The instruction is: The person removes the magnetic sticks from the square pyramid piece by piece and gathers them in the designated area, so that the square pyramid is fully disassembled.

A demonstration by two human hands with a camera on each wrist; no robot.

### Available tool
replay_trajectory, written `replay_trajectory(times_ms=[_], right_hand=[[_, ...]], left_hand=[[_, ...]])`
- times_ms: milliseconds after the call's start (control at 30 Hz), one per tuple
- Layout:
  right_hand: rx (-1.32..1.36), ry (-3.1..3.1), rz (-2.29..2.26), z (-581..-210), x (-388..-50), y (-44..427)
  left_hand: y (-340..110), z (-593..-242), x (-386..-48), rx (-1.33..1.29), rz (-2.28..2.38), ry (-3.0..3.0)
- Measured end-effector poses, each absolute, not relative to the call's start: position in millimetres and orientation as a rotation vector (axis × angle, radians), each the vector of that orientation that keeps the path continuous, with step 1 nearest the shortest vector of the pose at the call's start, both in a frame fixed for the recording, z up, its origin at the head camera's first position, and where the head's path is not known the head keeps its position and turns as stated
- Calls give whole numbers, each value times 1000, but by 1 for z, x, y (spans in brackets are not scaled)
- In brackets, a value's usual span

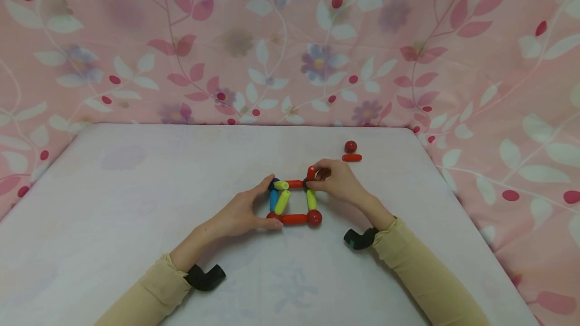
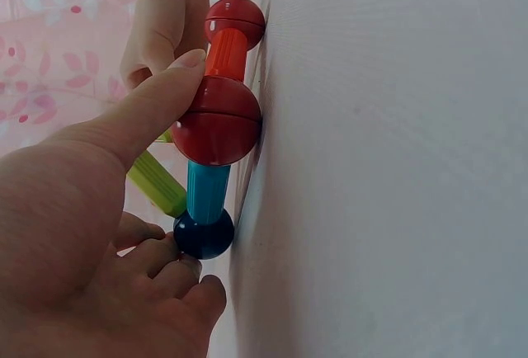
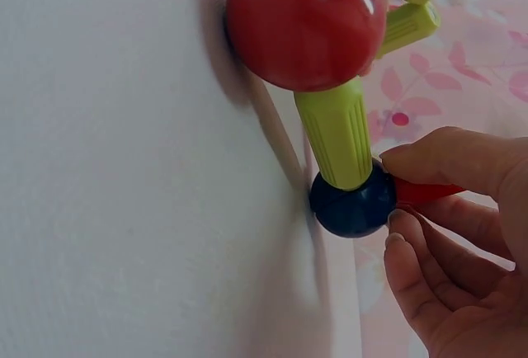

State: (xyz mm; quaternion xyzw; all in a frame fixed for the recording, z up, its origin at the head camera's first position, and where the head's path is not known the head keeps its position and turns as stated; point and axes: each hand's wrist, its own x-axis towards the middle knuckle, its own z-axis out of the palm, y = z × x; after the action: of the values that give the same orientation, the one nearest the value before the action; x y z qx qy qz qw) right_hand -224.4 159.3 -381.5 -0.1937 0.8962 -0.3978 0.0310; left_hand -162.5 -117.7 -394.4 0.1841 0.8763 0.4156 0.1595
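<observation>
Only the head view showed us the tip of the red rod the right hand pinched; there the left hand, spread, gripping the frame, partly hid a red ball.

Glossy, smooth plastic is suggested by the red balls of the square frame, where bright highlights are caught, and by its dark blue balls. Duller plastic, ribbed lengthwise, is shown in its yellow-green rods and blue rod. Beneath the frame, a matt surface is presented by the table; behind it, lightly creased cloth is seen in the printed curtain. Matt cloth is also seen in the sleeves on either side of the frame.
</observation>
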Motion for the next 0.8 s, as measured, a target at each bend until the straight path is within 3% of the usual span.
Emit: replay_trajectory(times_ms=[800], right_hand=[[-404,2654,-1188,-390,-240,181]], left_hand=[[-116,-392,-162,516,1173,2511]])
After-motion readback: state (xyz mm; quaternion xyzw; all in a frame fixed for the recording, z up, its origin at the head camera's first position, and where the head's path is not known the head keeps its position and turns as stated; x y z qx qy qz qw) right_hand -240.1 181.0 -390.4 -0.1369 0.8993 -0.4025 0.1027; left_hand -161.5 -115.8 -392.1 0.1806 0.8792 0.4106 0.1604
